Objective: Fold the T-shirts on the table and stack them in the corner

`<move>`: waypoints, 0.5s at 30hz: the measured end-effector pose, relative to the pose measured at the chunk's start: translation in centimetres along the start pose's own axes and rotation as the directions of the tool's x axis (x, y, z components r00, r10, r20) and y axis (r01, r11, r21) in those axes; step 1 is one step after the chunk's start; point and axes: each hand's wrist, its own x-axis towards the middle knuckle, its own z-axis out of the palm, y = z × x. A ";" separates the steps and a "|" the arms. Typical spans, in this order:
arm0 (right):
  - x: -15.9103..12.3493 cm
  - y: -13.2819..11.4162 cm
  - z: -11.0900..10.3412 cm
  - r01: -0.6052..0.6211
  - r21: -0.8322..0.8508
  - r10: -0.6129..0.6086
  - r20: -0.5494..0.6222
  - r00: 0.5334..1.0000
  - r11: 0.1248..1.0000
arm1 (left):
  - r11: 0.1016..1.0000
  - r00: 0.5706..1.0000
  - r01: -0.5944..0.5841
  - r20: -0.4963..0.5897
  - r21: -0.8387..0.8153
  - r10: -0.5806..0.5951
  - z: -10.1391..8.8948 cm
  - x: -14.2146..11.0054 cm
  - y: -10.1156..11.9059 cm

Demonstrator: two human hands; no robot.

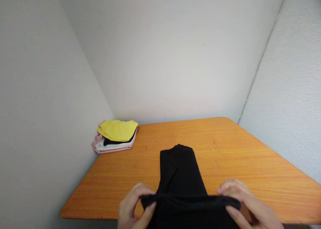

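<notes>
A black garment (184, 175) lies lengthwise on the table, folded into a narrow strip at its far end. Its near edge is raised and stretched sideways between my two hands at the table's front. My left hand (136, 207) pinches the left corner of this edge between thumb and fingers. At the right corner, my right hand (247, 205) grips the cloth, thumb below and fingers above. The lower part of the garment hangs toward me and runs out of the picture. What kind of garment it is cannot be made out.
On the wooden table's (225, 148) far left corner sits a stack of folded clothes (117, 132), yellow on top, with black, white and pink beneath. White walls (175, 55) stand behind the table and on both sides.
</notes>
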 end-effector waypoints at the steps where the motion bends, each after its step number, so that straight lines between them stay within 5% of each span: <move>1: 1.7 -0.1 0.2 -0.050 -0.006 0.049 -0.045 0.998 0.999 | 0.998 0.998 0.064 -0.012 -0.027 -0.064 0.3 1.7 -0.3; 4: 6.7 1.7 1.7 -0.185 -0.070 0.178 -0.096 0.979 0.980 | 0.961 0.970 0.242 0.031 -0.132 -0.240 2.0 7.0 -1.8; 8: 11.4 6.7 5.0 -0.246 -0.207 0.261 0.050 0.964 0.947 | 0.951 0.949 0.301 0.118 -0.067 -0.292 5.7 11.6 -5.3; 12: 11.9 9.0 8.4 -0.250 -0.454 0.296 0.033 0.954 0.855 | 0.957 0.948 0.274 0.145 0.091 -0.285 8.4 11.1 -6.2; 15: 10.0 7.6 10.3 -0.141 -0.502 0.198 0.061 0.978 0.853 | 0.946 0.934 0.064 0.316 0.317 -0.169 9.3 8.9 -4.6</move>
